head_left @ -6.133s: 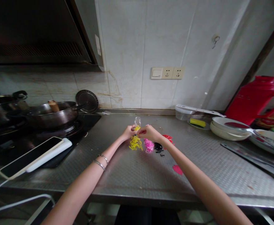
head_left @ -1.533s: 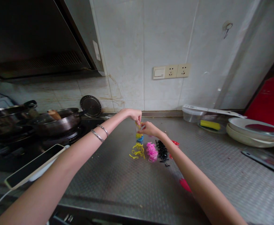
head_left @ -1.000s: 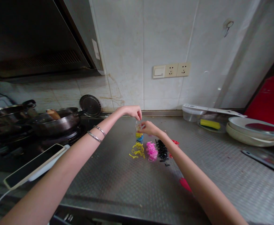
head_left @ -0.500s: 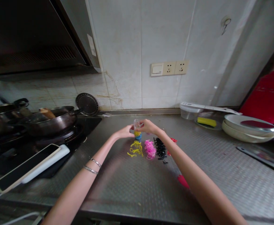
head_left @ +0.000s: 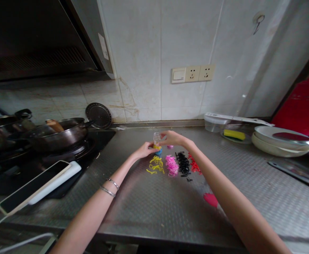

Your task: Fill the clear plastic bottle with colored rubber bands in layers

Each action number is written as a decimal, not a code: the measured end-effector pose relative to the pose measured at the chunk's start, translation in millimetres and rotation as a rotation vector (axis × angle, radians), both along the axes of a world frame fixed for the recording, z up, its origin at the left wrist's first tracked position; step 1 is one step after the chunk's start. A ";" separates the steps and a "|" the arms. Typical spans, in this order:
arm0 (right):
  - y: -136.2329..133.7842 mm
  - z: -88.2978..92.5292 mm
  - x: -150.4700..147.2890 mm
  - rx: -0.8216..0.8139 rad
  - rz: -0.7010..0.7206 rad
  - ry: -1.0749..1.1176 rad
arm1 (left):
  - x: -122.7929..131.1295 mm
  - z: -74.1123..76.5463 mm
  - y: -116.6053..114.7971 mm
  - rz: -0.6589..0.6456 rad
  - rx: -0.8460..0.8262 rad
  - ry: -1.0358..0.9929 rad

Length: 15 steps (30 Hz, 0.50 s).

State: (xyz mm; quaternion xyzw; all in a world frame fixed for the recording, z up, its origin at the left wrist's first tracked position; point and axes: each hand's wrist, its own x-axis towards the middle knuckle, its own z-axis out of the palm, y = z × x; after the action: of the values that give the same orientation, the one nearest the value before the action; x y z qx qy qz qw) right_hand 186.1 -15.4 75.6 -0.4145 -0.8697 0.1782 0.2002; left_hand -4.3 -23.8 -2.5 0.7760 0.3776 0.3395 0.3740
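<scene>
clock: centred on the clear jar [head_left: 157,137], 12 toward the tiled wall [head_left: 141,49]
left hand [head_left: 143,151]: at 8-9, grasping the jar, thumb across its near side
right hand [head_left: 173,138]: at 3, fingers and thumb grasping the jar from that side
jar: looks upright on the metal counter [head_left: 144,208], between the two hands, partly hidden by them
jar fill: a yellow layer [head_left: 158,147] above a blue layer [head_left: 158,152], clear glass or plastic higher up, can't tell which
yellow bands [head_left: 156,163]: loose small pile at 6, just short of the jar, a few strays on its left edge
pink bands [head_left: 171,165]: denser pile at 5, right beside the yellow bands
black pieces [head_left: 183,164]: between 4 and 5, bits scattered on the near side
red pieces [head_left: 195,164]: at 4, partly behind the right forearm
small pink item [head_left: 170,146]: at 3-4, under the right hand, too small to identify
flat red-pink patch [head_left: 210,199]: between 4 and 5, well apart from the jar, part covered by the right forearm
silver bracelets [head_left: 108,191]: two, on the left forearm
phone [head_left: 35,185]: at 8, by the stove edge, against a white object [head_left: 56,183]
pan [head_left: 64,135]: at 9, on the stove
yellow sponge [head_left: 234,134]: at 3, on a dish
white bowls [head_left: 276,146]: at 3, stacked, beyond the sponge
</scene>
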 end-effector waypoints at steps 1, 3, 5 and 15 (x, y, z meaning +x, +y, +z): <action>-3.8 9.1 2.9 0.042 -0.016 -0.012 | -0.1 -0.5 -0.1 0.005 0.002 0.004; -15.4 25.9 6.6 0.101 -0.030 -0.028 | -0.4 -1.4 -0.1 0.016 0.010 0.017; -31.5 34.6 5.4 0.101 0.039 -0.073 | -1.0 -2.6 0.3 0.018 0.023 0.035; -77.9 -38.6 -14.2 0.079 0.322 -0.274 | -1.0 -9.9 3.7 -0.014 -0.007 -0.043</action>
State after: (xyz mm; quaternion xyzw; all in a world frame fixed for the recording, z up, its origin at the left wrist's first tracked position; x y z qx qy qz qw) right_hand 171.9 -93.2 37.0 -0.2823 -0.9501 0.1156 0.0649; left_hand -5.3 -20.1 -12.4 0.7697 0.3654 0.3523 0.3873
